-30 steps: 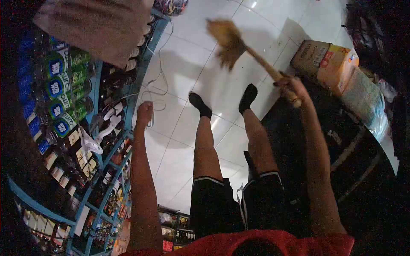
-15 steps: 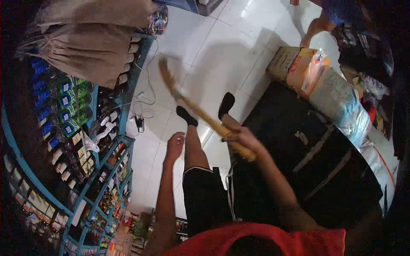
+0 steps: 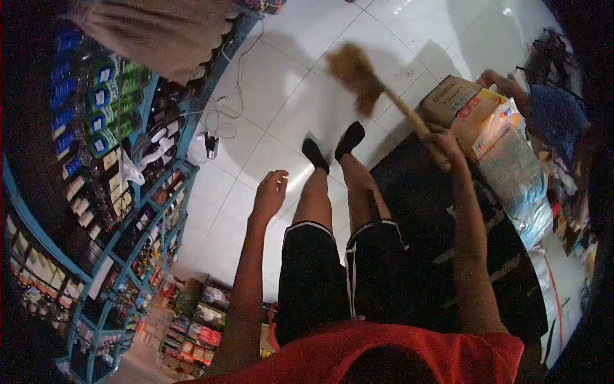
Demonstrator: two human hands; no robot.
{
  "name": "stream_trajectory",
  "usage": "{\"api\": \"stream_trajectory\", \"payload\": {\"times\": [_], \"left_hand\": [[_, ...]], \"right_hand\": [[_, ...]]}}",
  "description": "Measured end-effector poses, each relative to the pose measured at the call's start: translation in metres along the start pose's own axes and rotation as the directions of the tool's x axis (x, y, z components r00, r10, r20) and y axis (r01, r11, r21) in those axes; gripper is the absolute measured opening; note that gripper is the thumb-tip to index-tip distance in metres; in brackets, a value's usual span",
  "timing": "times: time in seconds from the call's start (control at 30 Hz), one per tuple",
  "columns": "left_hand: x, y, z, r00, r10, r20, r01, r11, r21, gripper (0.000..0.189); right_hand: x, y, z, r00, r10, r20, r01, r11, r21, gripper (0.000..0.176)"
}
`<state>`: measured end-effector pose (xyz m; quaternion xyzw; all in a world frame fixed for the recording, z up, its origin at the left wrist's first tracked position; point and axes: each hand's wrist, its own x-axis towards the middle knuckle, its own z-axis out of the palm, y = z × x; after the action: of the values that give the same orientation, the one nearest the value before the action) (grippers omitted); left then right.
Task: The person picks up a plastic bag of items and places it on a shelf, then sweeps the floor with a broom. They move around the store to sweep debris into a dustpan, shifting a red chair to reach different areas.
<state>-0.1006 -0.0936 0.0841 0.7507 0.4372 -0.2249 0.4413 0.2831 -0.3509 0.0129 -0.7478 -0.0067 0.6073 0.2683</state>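
Observation:
A soft broom (image 3: 355,73) with a fan of brown bristles and a pale stick handle hangs above the tiled floor ahead of my feet. My right hand (image 3: 446,146) is wrapped round the lower end of its handle, over the edge of a black table. The bristles are blurred by motion. My left hand (image 3: 271,193) hangs over the floor beside my leg, its fingers loosely bent and apart, holding nothing. Between the hands are my feet in black socks (image 3: 350,139).
Blue shelving (image 3: 192,115) with green bottles (image 3: 102,121) runs along the left. A white cable (image 3: 240,83) and a black adapter (image 3: 211,146) lie on the floor nearby. Packaged goods (image 3: 489,118) stand on the black table (image 3: 409,182); behind them another person's hand (image 3: 495,80) shows.
My right hand has swung the broom to the right and up, away from the shelving side. My left hand has risen slightly. The view has shifted, and my feet are closer together.

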Motion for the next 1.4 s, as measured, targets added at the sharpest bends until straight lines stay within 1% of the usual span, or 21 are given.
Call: {"api": "stream_trajectory", "payload": {"times": [0.1,0.2,0.27,0.3,0.37,0.4,0.47,0.5,0.6,0.63,0.7,0.73,0.77,0.8,0.83,0.87,1.0,1.1,1.17,1.3,1.4], "left_hand": [[-0.004,-0.013,-0.022,0.999,-0.013,-0.05,0.005,0.99,-0.143,0.015],[-0.001,-0.045,-0.03,0.995,0.03,-0.098,-0.041,0.993,-0.108,0.015],[0.004,-0.055,-0.04,0.997,0.031,-0.07,-0.038,0.994,-0.106,0.015],[0.009,-0.059,-0.045,0.999,0.027,-0.038,-0.03,0.995,-0.097,0.014],[0.018,-0.073,-0.048,1.0,0.005,-0.009,-0.006,0.989,-0.146,0.014],[0.021,-0.079,-0.051,0.999,0.044,0.0,-0.044,0.992,-0.115,0.014],[0.032,-0.083,-0.064,0.996,0.089,-0.007,-0.09,0.993,-0.081,0.015],[0.035,-0.085,-0.07,0.997,0.07,0.038,-0.065,0.992,-0.106,0.016],[0.043,-0.089,-0.09,0.996,0.028,0.089,-0.014,0.986,-0.164,0.018],[0.044,-0.09,-0.096,0.995,0.005,0.095,0.015,0.979,-0.205,0.018],[0.044,-0.097,-0.107,0.998,-0.008,0.058,0.022,0.971,-0.236,0.017],[0.042,-0.104,-0.115,1.0,-0.017,0.024,0.023,0.962,-0.271,0.015],[0.04,-0.113,-0.122,0.999,-0.023,0.029,0.029,0.965,-0.262,0.015],[0.04,-0.122,-0.124,0.999,-0.046,0.025,0.052,0.945,-0.322,0.015],[0.039,-0.133,-0.122,0.997,-0.07,0.022,0.073,0.919,-0.387,0.015],[0.041,-0.166,-0.112,0.999,-0.032,0.005,0.031,0.877,-0.48,0.015],[0.035,-0.186,-0.11,0.997,-0.066,-0.027,0.057,0.964,-0.259,0.015],[0.034,-0.179,-0.113,0.99,-0.131,0.051,0.14,0.927,-0.348,0.015],[0.038,-0.188,-0.106,0.994,-0.095,0.048,0.107,0.915,-0.388,0.015],[0.043,-0.181,-0.106,0.997,-0.056,0.061,0.079,0.871,-0.486,0.015],[0.051,-0.174,-0.111,0.994,-0.08,0.079,0.105,0.903,-0.416,0.013]], "right_hand": [[-0.001,0.008,-0.024,0.993,-0.081,-0.087,0.088,0.993,0.083,0.044],[-0.066,-0.04,0.017,0.974,-0.164,-0.154,0.182,0.977,0.109,0.045],[-0.109,-0.064,0.051,0.992,-0.029,-0.126,0.032,0.999,0.018,0.037],[-0.126,-0.054,0.075,0.993,-0.074,-0.093,0.098,0.953,0.288,0.04],[-0.149,-0.106,0.123,0.995,0.089,0.041,-0.098,0.936,0.337,0.049],[-0.144,-0.103,0.148,0.988,-0.024,0.153,-0.036,0.925,0.379,0.052],[-0.12,-0.122,0.204,0.969,-0.087,0.232,-0.007,0.927,0.375,0.053],[-0.086,-0.101,0.241,0.962,-0.156,0.223,0.122,0.98,0.156,0.047],[0.003,-0.069,0.322,0.96,-0.054,0.274,-0.152,0.721,0.676,0.041],[0.047,-0.081,0.343,0.871,-0.45,0.197,0.439,0.893,0.1,0.04],[0.105,-0.109,0.331,0.797,-0.385,0.466,0.55,0.781,-0.296,0.037],[0.098,-0.123,0.293,0.554,-0.775,0.306,0.822,0.448,-0.352,0.031],[0.168,-0.087,0.27,0.585,-0.636,0.503,0.805,0.531,-0.265,0.035],[0.147,-0.119,0.233,0.247,-0.907,0.341,0.937,0.134,-0.322,0.017],[0.129,-0.137,0.202,0.706,-0.622,0.338,0.645,0.762,0.056,0.022],[0.11,-0.155,0.172,0.959,-0.156,0.237,0.012,0.856,0.517,0.027],[0.097,-0.13,0.1,0.991,-0.131,0.02,0.088,0.766,0.637,0.037],[0.055,-0.12,0.088,0.998,-0.047,-0.029,0.055,0.833,0.55,0.045],[0.025,-0.096,0.1,0.979,-0.123,-0.16,0.184,0.87,0.457,0.046],[-0.113,-0.114,0.154,0.981,-0.013,-0.195,0.065,0.963,0.263,0.043],[-0.174,-0.022,0.173,0.999,0.018,-0.036,0.003,0.862,0.506,0.051]]}}
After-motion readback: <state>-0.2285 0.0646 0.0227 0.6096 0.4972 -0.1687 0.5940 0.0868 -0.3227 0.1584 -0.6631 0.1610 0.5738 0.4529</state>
